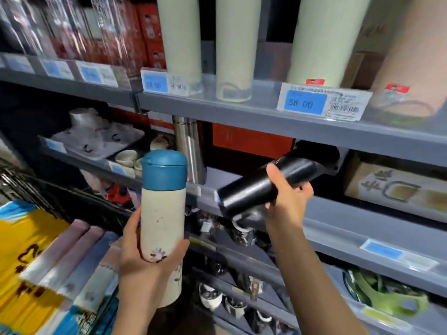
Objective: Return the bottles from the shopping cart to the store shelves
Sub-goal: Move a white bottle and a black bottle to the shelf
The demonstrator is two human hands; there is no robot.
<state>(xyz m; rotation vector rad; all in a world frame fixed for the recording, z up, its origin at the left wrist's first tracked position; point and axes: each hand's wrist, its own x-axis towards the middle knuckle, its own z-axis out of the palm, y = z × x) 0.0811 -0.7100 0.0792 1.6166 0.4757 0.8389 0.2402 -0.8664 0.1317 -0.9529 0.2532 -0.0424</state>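
Closest to me, at seven o'clock, my left hand point(147, 257) wraps the base of the cream bottle with the blue lid point(162, 209), keeping it upright and out of the way, waiting its turn I'd say; at three o'clock my right hand point(287, 194) grips the black bottle point(268, 184), tilted lid-first toward the gap on the middle shelf point(338, 209) beside the steel flask point(188, 151), angled, I judge, to clear the shelf above.
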